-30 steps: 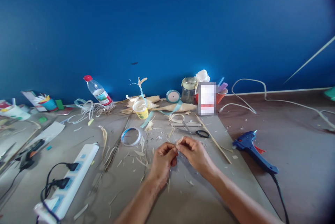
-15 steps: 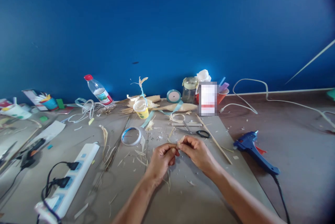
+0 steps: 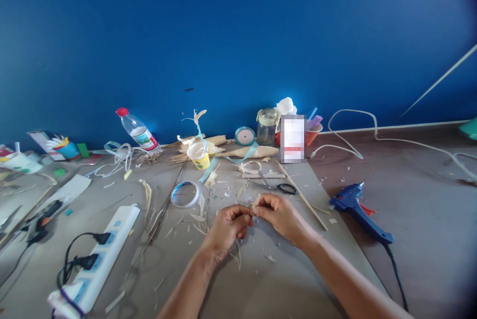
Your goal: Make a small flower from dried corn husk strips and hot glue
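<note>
My left hand (image 3: 231,227) and my right hand (image 3: 278,214) meet fingertip to fingertip above the middle of the table. Between them they pinch a small pale piece of dried husk (image 3: 255,202), mostly covered by the fingers. Both hands are closed. Beyond them lie a pair of scissors with a black handle (image 3: 286,188) and a thin wooden stick (image 3: 303,199). To the left is a roll of clear tape (image 3: 185,195). Husk scraps (image 3: 199,218) are scattered around my left hand.
A white power strip (image 3: 108,259) with black plugs lies at left, a blue glue gun (image 3: 361,212) at right. Along the blue wall stand a tilted bottle (image 3: 139,132), a yellow paper cup (image 3: 201,160) with a twig, a ribbon spool (image 3: 245,136) and a glass jar (image 3: 266,130).
The view has shifted slightly, so everything sits a little further left. Both hands keep their pinch on the husk piece, with hardly any movement of the fingers.
</note>
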A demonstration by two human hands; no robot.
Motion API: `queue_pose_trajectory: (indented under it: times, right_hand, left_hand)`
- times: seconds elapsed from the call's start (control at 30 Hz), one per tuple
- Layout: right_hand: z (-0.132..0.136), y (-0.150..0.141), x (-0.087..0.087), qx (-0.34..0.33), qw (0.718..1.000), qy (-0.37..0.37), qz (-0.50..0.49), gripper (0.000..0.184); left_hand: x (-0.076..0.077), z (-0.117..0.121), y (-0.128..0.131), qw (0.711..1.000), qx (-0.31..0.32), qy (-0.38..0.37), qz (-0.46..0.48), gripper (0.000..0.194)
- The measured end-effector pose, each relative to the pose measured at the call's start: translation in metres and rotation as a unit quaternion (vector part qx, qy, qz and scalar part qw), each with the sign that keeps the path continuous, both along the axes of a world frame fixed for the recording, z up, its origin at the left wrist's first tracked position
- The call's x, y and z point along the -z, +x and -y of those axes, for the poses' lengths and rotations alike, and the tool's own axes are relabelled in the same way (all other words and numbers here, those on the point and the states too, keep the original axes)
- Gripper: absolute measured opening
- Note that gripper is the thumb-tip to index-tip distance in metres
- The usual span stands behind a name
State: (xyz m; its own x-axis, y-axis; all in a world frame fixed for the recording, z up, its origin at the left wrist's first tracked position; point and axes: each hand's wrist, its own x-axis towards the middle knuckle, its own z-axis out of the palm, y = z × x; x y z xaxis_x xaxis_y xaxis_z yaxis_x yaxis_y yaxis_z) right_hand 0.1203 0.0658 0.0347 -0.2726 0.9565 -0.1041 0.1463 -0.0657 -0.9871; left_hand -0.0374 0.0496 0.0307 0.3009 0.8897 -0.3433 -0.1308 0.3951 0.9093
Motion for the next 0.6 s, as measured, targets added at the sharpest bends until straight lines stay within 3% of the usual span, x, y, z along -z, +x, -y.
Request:
queue_pose_trajectory:
  times: [0.6]
  right_hand:
    - [0.0004,-0.0030,0.0027,0.027,1.000,0.000,-0.005,0.011]
  left_hand:
    - [0.0005,0.0021,0.0073,0.995,-0.039,-0.049,0.072,0.030]
